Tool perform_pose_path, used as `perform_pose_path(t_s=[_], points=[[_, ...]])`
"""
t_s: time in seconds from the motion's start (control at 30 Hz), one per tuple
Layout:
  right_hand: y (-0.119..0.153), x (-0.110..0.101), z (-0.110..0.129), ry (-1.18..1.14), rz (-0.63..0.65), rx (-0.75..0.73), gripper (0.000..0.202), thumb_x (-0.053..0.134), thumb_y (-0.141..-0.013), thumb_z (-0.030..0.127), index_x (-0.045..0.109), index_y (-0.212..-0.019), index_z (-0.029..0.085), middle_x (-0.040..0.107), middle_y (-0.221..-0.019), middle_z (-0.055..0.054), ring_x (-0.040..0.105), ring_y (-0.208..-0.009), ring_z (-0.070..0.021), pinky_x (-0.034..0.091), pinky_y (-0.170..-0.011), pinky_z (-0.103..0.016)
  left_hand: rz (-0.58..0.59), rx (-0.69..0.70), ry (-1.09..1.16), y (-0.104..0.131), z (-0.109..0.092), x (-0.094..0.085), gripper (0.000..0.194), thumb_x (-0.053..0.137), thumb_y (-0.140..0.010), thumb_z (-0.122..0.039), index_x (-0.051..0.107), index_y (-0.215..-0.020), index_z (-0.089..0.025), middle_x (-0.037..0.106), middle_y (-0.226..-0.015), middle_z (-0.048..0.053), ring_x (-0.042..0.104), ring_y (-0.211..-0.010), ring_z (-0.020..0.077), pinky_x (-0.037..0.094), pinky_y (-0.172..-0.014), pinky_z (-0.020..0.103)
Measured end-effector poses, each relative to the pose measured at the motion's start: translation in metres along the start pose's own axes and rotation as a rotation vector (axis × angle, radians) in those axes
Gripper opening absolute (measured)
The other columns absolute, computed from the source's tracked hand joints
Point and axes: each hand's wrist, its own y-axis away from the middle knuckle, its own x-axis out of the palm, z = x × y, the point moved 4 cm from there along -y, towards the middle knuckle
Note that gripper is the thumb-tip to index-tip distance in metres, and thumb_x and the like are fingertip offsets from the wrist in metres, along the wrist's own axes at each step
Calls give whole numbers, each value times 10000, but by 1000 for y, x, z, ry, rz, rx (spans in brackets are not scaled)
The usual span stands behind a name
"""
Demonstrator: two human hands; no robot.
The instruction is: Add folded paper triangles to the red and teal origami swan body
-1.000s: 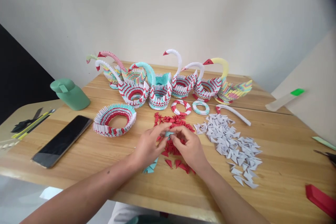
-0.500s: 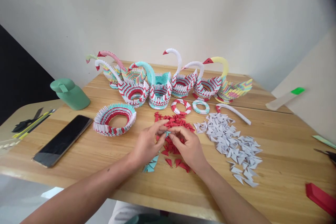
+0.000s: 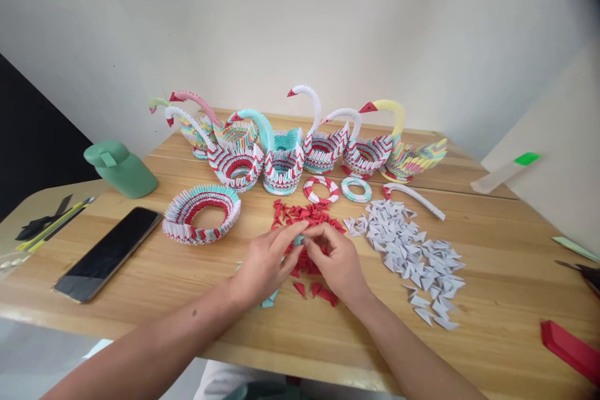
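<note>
Between my fingertips is a small light-blue folded paper piece (image 3: 299,240), partly covered by them. My left hand (image 3: 267,262) has its thumb and fingers closed on one side of it. On the other side, my right hand (image 3: 335,259) pinches it with thumb and forefinger. Both hands are over a heap of red folded paper triangles (image 3: 300,212). A few light-blue paper triangles (image 3: 269,301) lie under my left wrist, mostly hidden. Right of my right hand spreads a pile of white paper triangles (image 3: 403,244).
Several folded-paper swans (image 3: 284,165) line the table's back. Before them lie a red-and-white ring (image 3: 309,189), a blue-and-white ring (image 3: 347,189) and a white swan neck (image 3: 422,201). Leftward are a round paper basket (image 3: 175,228), a phone (image 3: 107,256) and a green bottle (image 3: 129,172). A red object (image 3: 569,350) sits right.
My left hand has shifted slightly, its fingers now covering more of the light-blue piece and its wrist more of the blue triangles. The whole view has slid a little sideways.
</note>
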Motion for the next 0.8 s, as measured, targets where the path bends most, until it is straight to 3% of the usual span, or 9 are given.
perform_pose_path(t_s=[0.1, 0.17, 0.27, 0.37, 0.5, 0.67, 0.8], points=[[-1, -5, -4, -86, -79, 66, 102, 615, -808, 310, 618, -797, 208, 662, -692, -8, 600, -628, -166, 492, -593, -273, -16, -138, 158, -3, 5, -1, 447, 534, -896, -207, 471, -1339, -219, 692, -1175, 90, 684, -996, 189, 536, -886, 324], [-2, -6, -7, -126, -110, 100, 125, 625, -799, 332, 602, -791, 210, 640, -673, -7, 582, -625, -165, 483, -576, -266, 1, -208, 203, -5, 8, 0, 343, 549, -892, -220, 566, -1234, -206, 716, -1099, 77, 692, -931, 186, 541, -844, 309], [-2, -4, -9, -170, -119, 105, 116, 620, -800, 323, 587, -813, 213, 643, -729, -17, 597, -676, -170, 499, -615, -272, 77, -172, 152, -7, 8, 4, 163, 602, -869, -240, 686, -1001, -194, 740, -917, 54, 675, -817, 190, 518, -776, 295], [0, 2, -8, -203, -89, 74, 143, 588, -830, 286, 579, -956, 219, 647, -798, -23, 619, -730, -176, 517, -660, -284, 81, -147, 133, -7, 7, 2, 145, 606, -878, -269, 711, -938, -190, 736, -868, 51, 657, -804, 193, 486, -760, 287], [7, 7, -3, -55, -38, -16, 338, 533, -876, 220, 554, -1213, 241, 648, -897, -37, 630, -809, -183, 523, -753, -312, 43, -182, 148, -8, 6, -3, 157, 579, -896, -263, 714, -917, -186, 724, -820, 39, 637, -752, 176, 459, -711, 267], [11, 10, 6, 144, 11, -165, 316, 513, -888, 173, 613, -1179, 248, 666, -1108, -63, 616, -1041, -214, 467, -930, -344, -8, -232, 338, -8, 10, -3, 145, 591, -866, -245, 715, -847, -173, 715, -793, 33, 630, -744, 167, 471, -721, 255], [10, 9, 9, 173, 5, -181, 284, 541, -880, 199, 632, -1147, 236, 681, -1040, -65, 635, -962, -212, 483, -883, -335, 16, -403, 612, -7, 17, 3, 151, 612, -817, -268, 700, -818, -145, 701, -767, 29, 618, -702, 152, 484, -674, 238]])
